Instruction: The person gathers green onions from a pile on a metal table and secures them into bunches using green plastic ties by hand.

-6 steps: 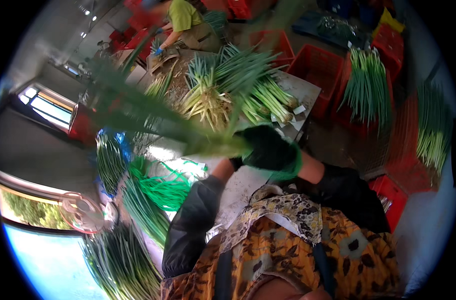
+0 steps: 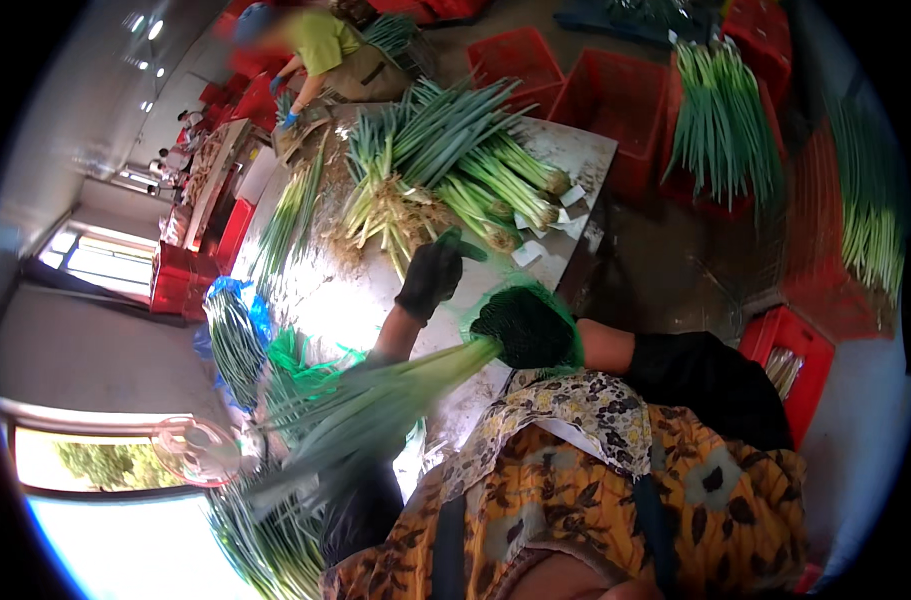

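My right hand (image 2: 525,328), in a dark glove with green mesh around it, is closed around the lower stalks of a bunch of green onions (image 2: 395,395). The leaves fan out toward the lower left, over my left sleeve, and their tips are blurred. My left hand (image 2: 435,276), in a black glove, is raised above the table with its fingers stretched toward the far pile. It appears to hold nothing. That pile of green onions (image 2: 415,165), with tangled pale roots facing me, lies just beyond my left hand. Cleaner bundles (image 2: 500,195) lie to its right.
The pale table (image 2: 315,270) stretches ahead, with small white tags (image 2: 528,253) near its right edge. Green ties (image 2: 305,368) and more onions lie at left. Red crates (image 2: 615,110) stand at right, one bearing onions (image 2: 723,125). A person (image 2: 325,55) works at the far end.
My left hand has left the bunch and moved up toward the pile. The bunch in my right hand has swung from pointing upper left to lower left.
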A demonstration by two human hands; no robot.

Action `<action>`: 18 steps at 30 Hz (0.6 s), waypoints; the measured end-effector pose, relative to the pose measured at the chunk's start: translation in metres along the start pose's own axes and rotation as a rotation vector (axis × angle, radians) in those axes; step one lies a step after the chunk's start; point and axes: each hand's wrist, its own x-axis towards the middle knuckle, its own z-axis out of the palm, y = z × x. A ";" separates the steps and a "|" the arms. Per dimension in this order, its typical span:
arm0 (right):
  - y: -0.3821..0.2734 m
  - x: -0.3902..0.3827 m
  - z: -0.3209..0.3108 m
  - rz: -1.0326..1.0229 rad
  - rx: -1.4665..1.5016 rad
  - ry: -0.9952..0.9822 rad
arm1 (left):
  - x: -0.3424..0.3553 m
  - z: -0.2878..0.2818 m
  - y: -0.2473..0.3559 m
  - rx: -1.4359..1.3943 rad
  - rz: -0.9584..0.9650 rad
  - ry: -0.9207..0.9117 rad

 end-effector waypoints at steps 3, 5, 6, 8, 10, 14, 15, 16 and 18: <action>0.030 -0.023 -0.037 -0.051 0.124 0.110 | -0.026 0.062 0.022 0.666 0.448 0.276; 0.058 -0.048 -0.062 -0.085 0.262 0.167 | -0.058 0.099 0.015 0.576 0.339 0.391; 0.079 -0.075 -0.069 -0.026 0.348 0.117 | -0.056 0.115 0.001 0.461 0.290 0.396; 0.101 -0.112 -0.080 0.224 0.830 -0.137 | -0.059 0.152 -0.020 0.148 0.134 0.274; 0.109 -0.126 -0.114 0.150 0.758 -0.246 | -0.056 0.173 -0.014 0.281 0.310 0.304; 0.151 -0.189 -0.182 0.437 0.317 -0.118 | -0.067 0.189 0.005 0.141 0.221 0.349; 0.159 -0.202 -0.190 0.568 0.141 -0.063 | -0.073 0.186 0.000 -0.019 0.183 0.340; 0.167 -0.214 -0.200 0.711 -0.018 -0.025 | -0.077 0.188 -0.001 0.030 0.209 0.310; 0.191 -0.247 -0.199 0.763 -0.117 0.036 | -0.073 0.183 -0.013 0.089 0.261 0.174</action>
